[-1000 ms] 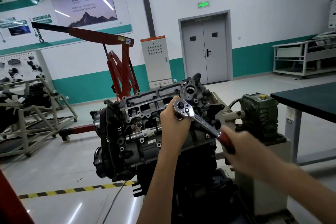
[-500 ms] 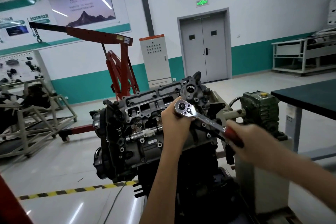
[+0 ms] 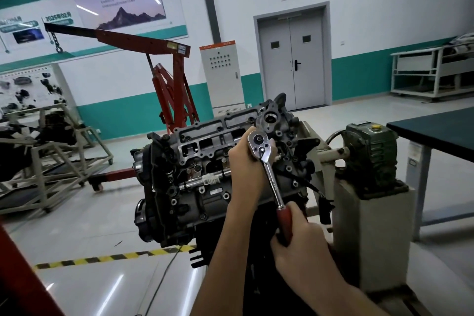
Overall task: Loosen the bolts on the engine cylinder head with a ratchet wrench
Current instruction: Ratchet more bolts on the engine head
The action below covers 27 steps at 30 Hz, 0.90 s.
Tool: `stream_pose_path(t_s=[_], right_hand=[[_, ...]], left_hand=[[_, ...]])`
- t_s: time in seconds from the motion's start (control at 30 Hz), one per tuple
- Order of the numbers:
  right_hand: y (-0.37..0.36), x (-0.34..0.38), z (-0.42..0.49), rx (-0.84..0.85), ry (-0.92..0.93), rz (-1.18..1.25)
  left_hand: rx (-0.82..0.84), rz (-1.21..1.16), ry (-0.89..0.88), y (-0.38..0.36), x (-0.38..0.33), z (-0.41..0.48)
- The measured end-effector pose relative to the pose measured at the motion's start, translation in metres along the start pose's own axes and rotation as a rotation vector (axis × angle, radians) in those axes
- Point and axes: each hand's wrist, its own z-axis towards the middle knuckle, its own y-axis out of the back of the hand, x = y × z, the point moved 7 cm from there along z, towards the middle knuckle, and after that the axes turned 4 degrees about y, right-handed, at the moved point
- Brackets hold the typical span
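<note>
At the cylinder head (image 3: 205, 151), left hand (image 3: 246, 164), right hand (image 3: 302, 246) tight round wrench (image 3: 273, 182), now steeper.

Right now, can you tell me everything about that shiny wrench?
The ratchet wrench is shiny metal: a round head with a small switch, a straight shank and a red grip. Its head sits at the cylinder head, the handle slanting down. The left hand cups its head; the right hand grips the red end.
</note>
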Motion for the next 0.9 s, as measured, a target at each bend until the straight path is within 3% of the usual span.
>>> stream_pose_path(t_s=[0.13,0.3,0.43,0.53,0.63,0.8,0.9], right_hand=[[0.015,-0.01,0.009,0.074,0.009,-0.093],[0.088,-0.024,0.06,0.202,0.257,-0.532],[0.117,-0.009,0.101,0.22,0.408,-0.692],[0.11,-0.014,0.094,0.213,0.37,-0.653],[0.077,-0.025,0.056,0.22,0.216,-0.444],[0.014,-0.006,0.003,0.024,0.016,-0.06],[0.007,-0.004,0.003,0.03,0.022,-0.039]], left_hand=[[0.006,-0.043,0.077,-0.002,0.007,0.002],[0.071,-0.009,0.071,-0.004,0.004,0.004],[0.094,-0.049,0.07,-0.003,0.002,0.004],[0.06,-0.037,0.026,0.001,0.001,0.001],[0.006,0.005,-0.026,0.001,-0.001,-0.003],[-0.056,-0.082,0.052,-0.007,0.001,-0.004],[-0.021,-0.109,0.089,-0.005,0.007,0.0]])
